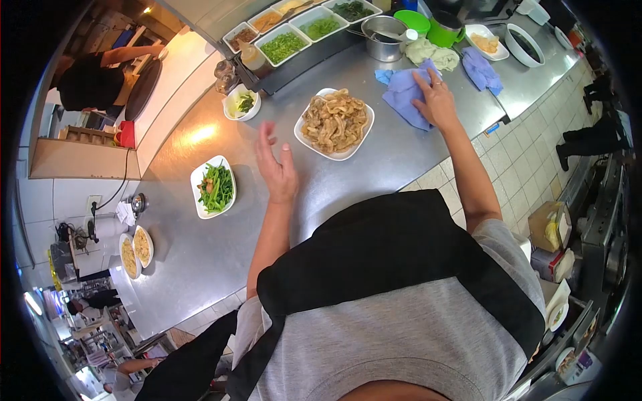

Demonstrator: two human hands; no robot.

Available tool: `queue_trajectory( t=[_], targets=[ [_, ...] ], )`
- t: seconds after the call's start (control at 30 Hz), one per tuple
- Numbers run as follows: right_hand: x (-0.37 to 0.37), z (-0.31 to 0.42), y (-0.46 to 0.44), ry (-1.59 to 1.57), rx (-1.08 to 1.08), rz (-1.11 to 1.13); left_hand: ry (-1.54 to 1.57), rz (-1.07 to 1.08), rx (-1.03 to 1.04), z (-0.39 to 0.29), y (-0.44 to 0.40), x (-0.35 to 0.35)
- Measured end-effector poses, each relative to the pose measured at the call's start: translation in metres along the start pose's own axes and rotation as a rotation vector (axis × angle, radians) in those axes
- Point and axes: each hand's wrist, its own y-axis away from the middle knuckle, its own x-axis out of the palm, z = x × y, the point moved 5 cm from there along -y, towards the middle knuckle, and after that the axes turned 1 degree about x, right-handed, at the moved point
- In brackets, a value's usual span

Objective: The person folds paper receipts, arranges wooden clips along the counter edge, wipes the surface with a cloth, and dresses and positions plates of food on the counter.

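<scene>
My left hand [277, 168] is held over the steel counter with its fingers apart and nothing in it. It is just left of a white square bowl heaped with cooked, brownish sliced meat [338, 120]. My right hand [436, 100] rests on a folded purple-blue cloth [406, 100], thumb and fingers spread. A white dish of green vegetables [215, 190] stands on the counter to the left of my left hand. Beyond that hand is a small white bowl [234, 115] with some greens in it.
Trays of chopped scallions [285, 48] and other toppings line the counter's back. A metal pot [384, 47], a green cup [444, 30] and a second purple cloth [481, 69] stand at back right. Two bowls [142, 246] sit far left. Other people are nearby.
</scene>
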Motion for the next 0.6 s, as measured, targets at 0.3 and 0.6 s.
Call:
queue_trajectory(
  t=[0.3, 0.6],
  targets=[
    [-0.082, 0.082, 0.022, -0.697, -0.238, 0.205, 0.255, 0.293, 0.019, -0.089, 0.004, 0.101],
    [-0.077, -0.004, 0.02, -1.636, 0.491, 0.243, 0.388, 0.805, -0.55, -0.049, 0.064, 0.115]
  ],
)
